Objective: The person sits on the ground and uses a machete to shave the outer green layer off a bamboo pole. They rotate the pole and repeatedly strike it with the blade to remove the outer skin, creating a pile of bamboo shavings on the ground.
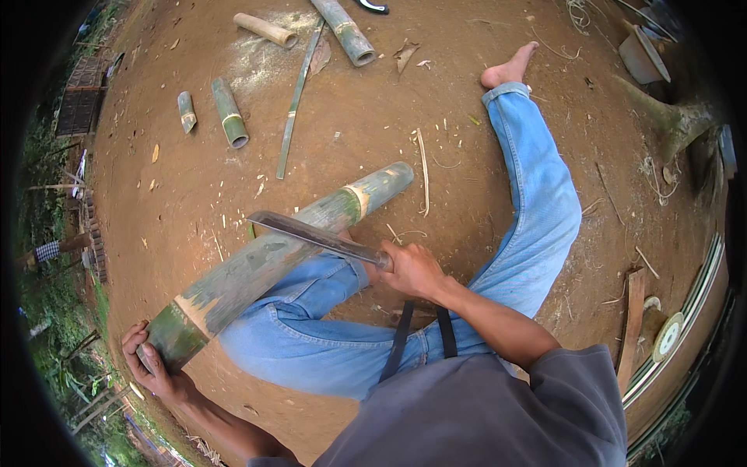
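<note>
A thick green bamboo pole (253, 268) lies slantwise across my bent left leg, its near end at the lower left. My left hand (152, 362) grips that near end, fingers wrapped round the rim. In my right hand (412, 270) is the handle of a machete (319, 237). Its dark blade crosses over the bamboo near the middle, tip pointing left; whether it touches the surface I cannot tell. Two pale node rings show on the pole, with scraped patches beside them.
Cut bamboo pieces (229, 113) lie on the dirt ground ahead, beside a thin bamboo strip (299, 101) and a larger tube (345, 31). Part of a curved black handle (372, 6) shows at the top. A plank (632, 327) and a round disc (668, 337) are at the right.
</note>
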Demonstrator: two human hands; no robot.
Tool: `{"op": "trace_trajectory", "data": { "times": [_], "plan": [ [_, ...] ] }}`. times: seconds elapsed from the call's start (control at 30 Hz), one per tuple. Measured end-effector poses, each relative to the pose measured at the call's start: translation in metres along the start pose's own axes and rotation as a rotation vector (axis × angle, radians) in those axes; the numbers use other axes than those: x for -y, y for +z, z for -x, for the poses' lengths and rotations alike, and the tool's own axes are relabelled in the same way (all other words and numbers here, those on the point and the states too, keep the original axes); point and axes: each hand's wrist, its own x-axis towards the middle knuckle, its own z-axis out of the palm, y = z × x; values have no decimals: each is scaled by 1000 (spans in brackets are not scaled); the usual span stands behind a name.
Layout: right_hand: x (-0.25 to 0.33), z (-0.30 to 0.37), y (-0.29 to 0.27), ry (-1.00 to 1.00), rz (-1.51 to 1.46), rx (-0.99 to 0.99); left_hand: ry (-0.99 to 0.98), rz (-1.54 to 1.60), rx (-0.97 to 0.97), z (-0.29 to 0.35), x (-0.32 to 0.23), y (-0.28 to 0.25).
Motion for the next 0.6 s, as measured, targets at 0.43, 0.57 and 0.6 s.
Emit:
{"op": "trace_trajectory", "data": {
  "times": [0.43,0.57,0.6],
  "plan": [
    [-31,-36,-2,177,-112,-34,142,86,81,1,11,-9],
    [-30,-24,-7,4,31,-8,168,85,74,1,11,-10],
    [-33,-29,-7,74,-25,-47,171,88,79,0,10,-9]
  ]
}}
